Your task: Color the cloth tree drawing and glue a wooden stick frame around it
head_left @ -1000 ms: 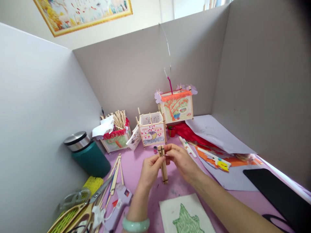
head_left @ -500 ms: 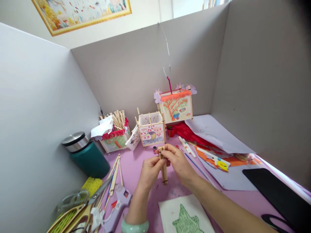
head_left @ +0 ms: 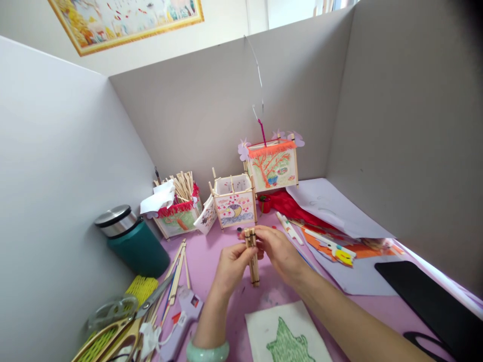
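Note:
A short bundle of wooden sticks (head_left: 253, 266), with dark bands near its top and bottom, stands nearly upright over the pink table. My left hand (head_left: 234, 261) is closed on its left side, the thumb pressed across the front. Round the upper right of the bundle curl the fingers of my right hand (head_left: 275, 249), partly hidden behind it. Below the hands lies a white sheet with a green star drawing (head_left: 289, 339). Behind them stands a small stick-framed paper lantern (head_left: 236, 208) with a moon picture.
At left are a green bottle (head_left: 139, 246), scissors (head_left: 151, 296), a glue gun (head_left: 181, 322) and loose sticks (head_left: 177, 276). A stick-filled box (head_left: 181, 221) and a hanging lantern (head_left: 275, 163) are at the back. Markers (head_left: 290, 229), paper (head_left: 362, 281) and a black phone-like slab (head_left: 426, 301) lie right.
My right thumb has come off the front of the bundle, and that hand has shifted slightly right and lower. The stick tops now show more. My left hand keeps its hold.

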`<state>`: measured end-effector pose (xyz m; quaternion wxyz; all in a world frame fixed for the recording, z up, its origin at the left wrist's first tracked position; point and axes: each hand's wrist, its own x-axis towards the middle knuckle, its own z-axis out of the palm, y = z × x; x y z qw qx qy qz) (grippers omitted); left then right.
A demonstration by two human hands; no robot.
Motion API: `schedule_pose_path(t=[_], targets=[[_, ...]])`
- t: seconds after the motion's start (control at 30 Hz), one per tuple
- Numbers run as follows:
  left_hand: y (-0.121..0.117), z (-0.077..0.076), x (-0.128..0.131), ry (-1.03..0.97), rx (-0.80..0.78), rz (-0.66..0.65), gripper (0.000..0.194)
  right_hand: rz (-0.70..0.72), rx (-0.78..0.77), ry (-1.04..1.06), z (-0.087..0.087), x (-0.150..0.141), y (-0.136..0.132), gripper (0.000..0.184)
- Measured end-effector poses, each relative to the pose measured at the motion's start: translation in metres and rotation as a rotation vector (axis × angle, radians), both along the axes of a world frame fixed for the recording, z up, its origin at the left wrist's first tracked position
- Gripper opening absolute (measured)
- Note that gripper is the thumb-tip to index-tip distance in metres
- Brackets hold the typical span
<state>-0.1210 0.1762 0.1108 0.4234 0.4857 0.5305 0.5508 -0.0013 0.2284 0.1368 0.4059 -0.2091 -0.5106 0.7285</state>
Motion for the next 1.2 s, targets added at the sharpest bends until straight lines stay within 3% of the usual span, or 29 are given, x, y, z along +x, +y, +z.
schedule_pose_path(t=[0.43, 0.63, 0.77, 0.87, 0.93, 1.07, 1.2], targets=[[-0.001, 0.003, 0.000, -0.001, 0.001, -0.021, 0.026, 0.028, -0.124, 0.035, -0.004, -0.002, 0.001, 0.026], [0.000, 0.001, 0.000, -0.020, 0.007, -0.002, 0.028, 0.035, 0.077, -0.066, 0.001, 0.002, 0.003, 0.019], [-0.001, 0.003, -0.005, 0.141, -0.030, 0.063, 0.025, 0.008, 0.266, -0.124, 0.002, 0.004, 0.005, 0.015], [-0.007, 0.013, -0.013, 0.252, -0.018, 0.080, 0.020, -0.016, 0.394, -0.141, 0.002, 0.006, 0.005, 0.014], [-0.012, 0.024, -0.016, 0.246, 0.028, 0.158, 0.025, -0.002, 0.446, -0.140, 0.002, 0.006, 0.005, 0.015], [-0.017, 0.047, -0.013, 0.195, 0.165, 0.197, 0.029, 0.062, 0.487, -0.146, -0.002, 0.004, 0.005, 0.018], [-0.011, 0.054, -0.005, 0.241, 0.192, 0.209, 0.018, 0.104, 0.497, -0.236, -0.009, 0.005, 0.008, 0.017]])
